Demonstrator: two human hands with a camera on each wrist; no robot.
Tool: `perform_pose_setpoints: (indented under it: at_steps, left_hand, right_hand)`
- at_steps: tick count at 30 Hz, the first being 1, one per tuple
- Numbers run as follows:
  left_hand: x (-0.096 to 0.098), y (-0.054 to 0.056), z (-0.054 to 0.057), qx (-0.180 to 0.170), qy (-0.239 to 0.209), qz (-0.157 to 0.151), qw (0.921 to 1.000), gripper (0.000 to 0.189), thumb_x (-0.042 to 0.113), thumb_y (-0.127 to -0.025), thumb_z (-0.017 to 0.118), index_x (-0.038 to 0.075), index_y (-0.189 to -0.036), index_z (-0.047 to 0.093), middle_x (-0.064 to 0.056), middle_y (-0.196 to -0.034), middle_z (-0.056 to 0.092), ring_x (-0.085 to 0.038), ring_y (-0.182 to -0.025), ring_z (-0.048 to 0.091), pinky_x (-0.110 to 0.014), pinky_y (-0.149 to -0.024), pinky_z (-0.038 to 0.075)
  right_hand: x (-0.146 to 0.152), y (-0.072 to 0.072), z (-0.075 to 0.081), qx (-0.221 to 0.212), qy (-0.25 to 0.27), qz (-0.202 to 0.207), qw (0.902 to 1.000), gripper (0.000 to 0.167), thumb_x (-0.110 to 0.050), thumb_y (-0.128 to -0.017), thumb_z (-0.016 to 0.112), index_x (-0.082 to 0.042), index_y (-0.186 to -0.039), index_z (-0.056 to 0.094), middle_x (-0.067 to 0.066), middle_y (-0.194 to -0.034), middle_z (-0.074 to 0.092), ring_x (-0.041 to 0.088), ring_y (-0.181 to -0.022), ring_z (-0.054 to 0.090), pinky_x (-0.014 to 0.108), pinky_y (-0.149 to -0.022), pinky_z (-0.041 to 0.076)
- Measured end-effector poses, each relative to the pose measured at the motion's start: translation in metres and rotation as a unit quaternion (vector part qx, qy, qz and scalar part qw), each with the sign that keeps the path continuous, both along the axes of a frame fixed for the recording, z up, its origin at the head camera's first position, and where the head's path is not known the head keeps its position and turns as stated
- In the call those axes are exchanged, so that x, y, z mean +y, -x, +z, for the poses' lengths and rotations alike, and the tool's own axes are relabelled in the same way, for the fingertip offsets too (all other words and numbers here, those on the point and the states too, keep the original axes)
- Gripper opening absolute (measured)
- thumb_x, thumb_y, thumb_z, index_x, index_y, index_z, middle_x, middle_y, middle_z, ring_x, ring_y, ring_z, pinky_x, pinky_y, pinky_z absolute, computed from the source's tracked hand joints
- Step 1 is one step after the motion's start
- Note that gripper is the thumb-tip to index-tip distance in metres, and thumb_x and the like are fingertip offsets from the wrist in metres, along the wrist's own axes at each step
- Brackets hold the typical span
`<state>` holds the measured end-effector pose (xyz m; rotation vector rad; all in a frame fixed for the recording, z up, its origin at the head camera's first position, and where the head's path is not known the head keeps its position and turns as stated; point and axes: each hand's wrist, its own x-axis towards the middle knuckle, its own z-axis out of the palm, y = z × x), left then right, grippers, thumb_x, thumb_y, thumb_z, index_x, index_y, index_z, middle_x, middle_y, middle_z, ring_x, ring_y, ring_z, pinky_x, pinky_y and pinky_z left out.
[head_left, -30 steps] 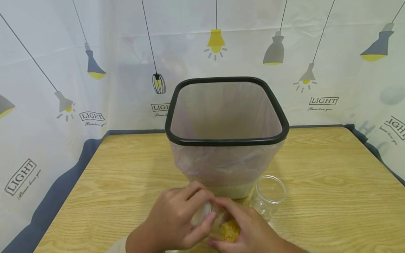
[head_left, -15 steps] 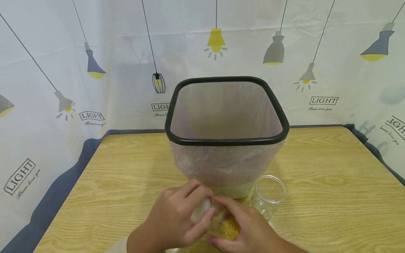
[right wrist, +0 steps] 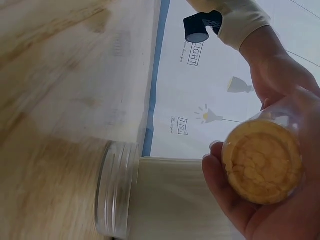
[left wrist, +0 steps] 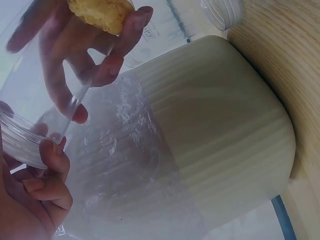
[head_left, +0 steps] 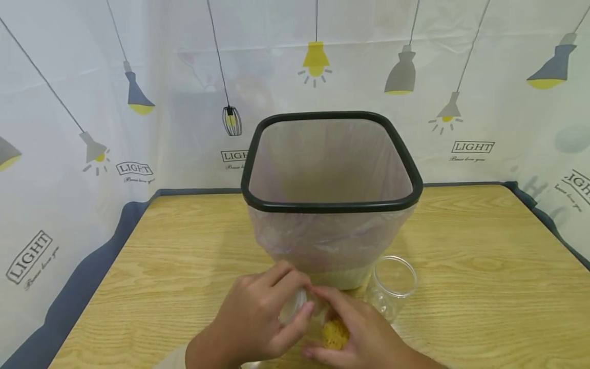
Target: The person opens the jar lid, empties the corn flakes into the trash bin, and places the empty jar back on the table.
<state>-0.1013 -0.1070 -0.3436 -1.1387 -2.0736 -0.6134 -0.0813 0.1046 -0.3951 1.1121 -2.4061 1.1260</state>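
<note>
Gripping a clear, cylindrical plastic jar (left wrist: 30, 85) from its two ends, the person's hands work close together low in the head view, in front of everything else. The left hand (head_left: 258, 312) has its fingers and thumb curled on the jar's ridged, whitish see-through lid (left wrist: 22, 142); whether that lid is tight or loose cannot be told. The right hand (head_left: 369, 333) is wrapped round the opposite, base end, where a crinkled yellow lump (head_left: 335, 334) sits inside against the bottom. The jar lies tilted on its side between the palms, held up off the pale wood-grain table (head_left: 484, 256). A cream sleeve (right wrist: 245, 22) covers the left forearm, and a small black device (right wrist: 202, 27) is strapped at that wrist.

Just beyond the right hand, a second clear plastic jar (head_left: 392, 292) stands upright on the table, lidless, near the foot of a tapered, off-white bin (left wrist: 215, 125). A translucent pinkish bag (head_left: 322, 230) lines the bin and folds down outside, under its rounded-square black rim (head_left: 332, 207). Behind hangs a white curtain (head_left: 276, 66), printed with grey, blue and yellow lamps and the word "LIGHT".
</note>
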Motion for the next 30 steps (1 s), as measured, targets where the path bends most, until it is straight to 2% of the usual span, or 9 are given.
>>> perform_pose_setpoints:
  at_steps: [2,5,9,11,24,28,30]
  left_hand:
    - [0.0002,0.0002,0.0001,0.001,0.001,-0.001,1.0000,0.027,0.032,-0.098,0.044,0.014,-0.092,0.064,0.006,-0.082,0.059,0.002,-0.051,0.043,-0.005,-0.046,0.030]
    - [0.0005,0.0003,0.0006,0.005,-0.001,-0.002,1.0000,0.027,0.032,-0.098,0.044,0.014,-0.091,0.063,0.006,-0.081,0.059,0.002,-0.050,0.043,-0.005,-0.046,0.030]
    - [0.0008,0.0002,0.0012,0.009,-0.004,0.000,1.0000,0.029,0.033,-0.099,0.043,0.014,-0.091,0.063,0.006,-0.081,0.059,0.002,-0.050,0.044,-0.005,-0.046,0.031]
    - [0.0009,0.0000,0.0015,0.009,-0.006,0.002,0.9999,0.030,0.033,-0.099,0.042,0.014,-0.091,0.063,0.006,-0.081,0.059,0.001,-0.050,0.045,-0.005,-0.046,0.032]
    - [0.0017,-0.0013,0.0003,-0.002,-0.010,0.030,0.9995,0.026,0.032,-0.098,0.045,0.014,-0.092,0.063,0.006,-0.082,0.060,0.000,-0.052,0.046,-0.006,-0.046,0.033]
    - [-0.0005,-0.0021,0.0012,-0.021,-0.022,0.052,0.9982,0.020,0.029,-0.095,0.049,0.014,-0.092,0.063,0.006,-0.083,0.061,0.000,-0.053,0.045,-0.007,-0.047,0.035]
    - [-0.0024,-0.0022,0.0032,-0.027,-0.034,0.062,0.9971,0.018,0.027,-0.093,0.050,0.014,-0.091,0.063,0.005,-0.083,0.061,0.000,-0.052,0.043,-0.008,-0.046,0.035]
  right_hand:
    - [0.0013,0.0002,0.0001,-0.004,-0.006,0.003,1.0000,0.063,-0.047,-0.088,0.072,-0.015,-0.138,0.050,-0.008,-0.098,0.064,-0.003,-0.083,0.054,0.017,-0.069,0.048]
    - [0.0024,0.0011,-0.0001,0.015,-0.016,0.005,0.9998,0.063,-0.048,-0.091,0.067,-0.014,-0.140,0.048,-0.005,-0.108,0.066,-0.001,-0.085,0.055,0.020,-0.073,0.050]
    - [0.0026,0.0018,-0.0007,0.045,-0.025,0.001,0.9987,0.065,-0.049,-0.093,0.065,-0.013,-0.143,0.047,0.001,-0.128,0.065,0.008,-0.100,0.064,0.029,-0.083,0.055]
    - [0.0023,0.0021,-0.0009,0.051,-0.027,-0.002,0.9983,0.065,-0.049,-0.092,0.065,-0.013,-0.143,0.047,0.002,-0.131,0.064,0.012,-0.106,0.065,0.032,-0.086,0.056]
    - [0.0005,0.0013,0.0007,0.055,-0.021,-0.022,0.9980,0.066,-0.047,-0.090,0.069,-0.013,-0.142,0.049,0.001,-0.130,0.064,0.010,-0.101,0.065,0.030,-0.085,0.055]
    - [0.0001,0.0010,-0.0008,0.062,-0.021,-0.047,0.9967,0.065,-0.049,-0.088,0.071,-0.011,-0.138,0.052,0.001,-0.125,0.066,0.011,-0.098,0.066,0.030,-0.083,0.056]
    - [0.0007,0.0006,-0.0021,0.051,-0.023,-0.061,0.9966,0.064,-0.050,-0.087,0.072,-0.011,-0.135,0.053,0.000,-0.123,0.067,0.012,-0.098,0.067,0.030,-0.081,0.057]
